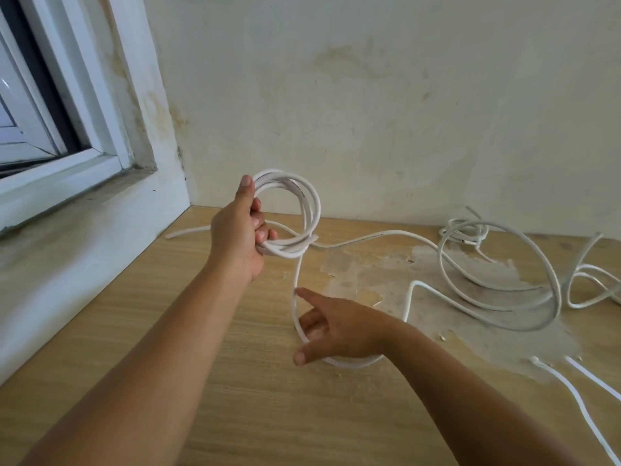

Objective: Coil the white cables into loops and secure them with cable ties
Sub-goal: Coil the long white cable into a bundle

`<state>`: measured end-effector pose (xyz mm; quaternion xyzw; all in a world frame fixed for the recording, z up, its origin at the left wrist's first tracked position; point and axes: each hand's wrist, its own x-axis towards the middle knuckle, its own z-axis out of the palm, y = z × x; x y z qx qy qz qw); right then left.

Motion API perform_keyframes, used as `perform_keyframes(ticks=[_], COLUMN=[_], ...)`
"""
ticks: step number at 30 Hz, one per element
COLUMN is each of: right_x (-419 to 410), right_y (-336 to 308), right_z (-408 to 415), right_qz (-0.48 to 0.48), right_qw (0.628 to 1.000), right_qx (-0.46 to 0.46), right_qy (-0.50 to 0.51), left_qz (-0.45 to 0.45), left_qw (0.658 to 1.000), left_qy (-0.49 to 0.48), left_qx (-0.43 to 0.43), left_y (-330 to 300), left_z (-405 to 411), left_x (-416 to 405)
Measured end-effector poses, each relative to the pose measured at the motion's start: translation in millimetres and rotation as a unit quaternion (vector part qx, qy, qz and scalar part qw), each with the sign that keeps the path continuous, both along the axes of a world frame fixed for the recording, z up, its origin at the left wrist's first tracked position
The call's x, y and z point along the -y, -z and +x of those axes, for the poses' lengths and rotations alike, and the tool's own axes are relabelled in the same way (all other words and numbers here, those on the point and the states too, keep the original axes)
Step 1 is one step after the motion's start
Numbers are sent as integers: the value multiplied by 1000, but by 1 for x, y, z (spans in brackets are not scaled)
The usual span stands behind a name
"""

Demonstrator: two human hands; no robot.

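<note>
Coil [295, 213]: several turns of white cable are held upright above the wooden floor [168, 381], at about 12 o'clock from the frame centre, in front of the wall.
Left hand [242, 237]: the coil's left side is gripped, with fingers curled round the strands and the thumb raised along the top of the loop.
Trailing cable [297, 280]: one strand is seen dropping from the coil's bottom toward 6 o'clock, then curving under the right hand.
Right hand [336, 326]: fingers are spread and relaxed, held low over the floor; the strand passes across the fingers and palm, and whether it is pinched cannot be told.
Loose cable [497, 264]: uncoiled loops are spread on the floor at 3 o'clock, over a pale patch of worn surface.
Window frame [67, 129]: seen at 10 o'clock.
</note>
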<state>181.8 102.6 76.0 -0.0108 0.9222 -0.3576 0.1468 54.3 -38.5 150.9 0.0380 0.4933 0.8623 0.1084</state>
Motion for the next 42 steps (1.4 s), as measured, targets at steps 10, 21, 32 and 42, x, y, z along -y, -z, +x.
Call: perform_keyframes(ticks=[10,21,32,42], right_x=[10,-15,-24,-40], right_y=[-18,-39,-44,-33], right_z=[9,-14,-40,-29], right_qz=[328,121,42,-224], right_qw=[916,820,808,912], right_qx=[-228,-557,-548,-279], right_qy=[-29,52,211,198], left_qz=[-145,-272,-201,-50], left_qw=[979,903,923,979], left_qy=[-69,25,111,109], left_qx=[-128,-330,-309,-167], left_y=[31,50,51,54], left_z=[-12,10,30,16], left_x=[0,-4,-5,3])
